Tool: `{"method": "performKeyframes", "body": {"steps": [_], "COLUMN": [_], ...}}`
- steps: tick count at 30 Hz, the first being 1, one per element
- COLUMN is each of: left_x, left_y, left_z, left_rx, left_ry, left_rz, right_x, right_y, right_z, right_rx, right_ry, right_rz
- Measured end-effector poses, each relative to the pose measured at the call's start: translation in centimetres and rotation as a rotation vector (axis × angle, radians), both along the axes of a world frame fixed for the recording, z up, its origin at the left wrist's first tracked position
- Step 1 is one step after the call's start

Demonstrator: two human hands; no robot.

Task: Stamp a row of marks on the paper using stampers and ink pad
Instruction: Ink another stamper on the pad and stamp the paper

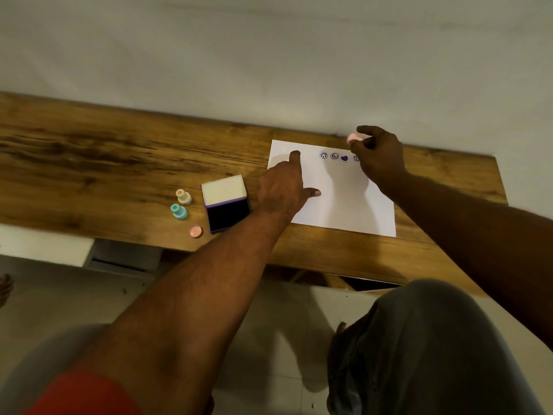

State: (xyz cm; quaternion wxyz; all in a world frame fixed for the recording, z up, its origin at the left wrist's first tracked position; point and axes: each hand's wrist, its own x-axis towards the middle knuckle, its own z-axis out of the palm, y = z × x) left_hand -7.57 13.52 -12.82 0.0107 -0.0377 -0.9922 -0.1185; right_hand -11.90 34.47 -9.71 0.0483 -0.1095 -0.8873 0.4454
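while hands press paper [344, 199], four purple marks [339, 157] show

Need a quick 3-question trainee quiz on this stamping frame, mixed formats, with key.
1. True or false: the ink pad is open, its lid raised.
2. Which stamper does the right hand hold? A) cream B) teal C) pink
3. Fill in: the left hand rests on the ____.

Key:
1. True. The dark pad face is exposed.
2. C. The pink stamper is pinched in the fingers near the far edge of the paper; the cream stamper and teal stamper stand on the wooden table left of the ink pad.
3. Paper, left of the row of stamped marks.
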Motion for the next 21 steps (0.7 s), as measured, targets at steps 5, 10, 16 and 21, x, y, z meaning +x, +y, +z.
{"method": "performKeyframes", "body": {"steps": [5,10,16,21], "left_x": [3.6,9.9,14.7,17.1], "left_y": [-1.2,-4.4,-10.7,-16.0], "left_z": [0.9,-0.1,-1.2,-1.9], "left_rx": [0.304,0.508,0.603,0.626], "left_ry": [0.263,0.367,0.400,0.395], "left_rz": [0.050,0.155,0.392,0.599], "right_x": [0.5,1.8,5.1,8.2], "right_y": [-1.5,-6.0,-14.7,-21.2], "right_z": [0.6,1.1,1.2,1.5], "right_rx": [0.003,0.068,0.187,0.237], "right_ry": [-0.010,-0.008,-0.050,-0.054], "right_rz": [0.039,0.269,0.623,0.800]}}
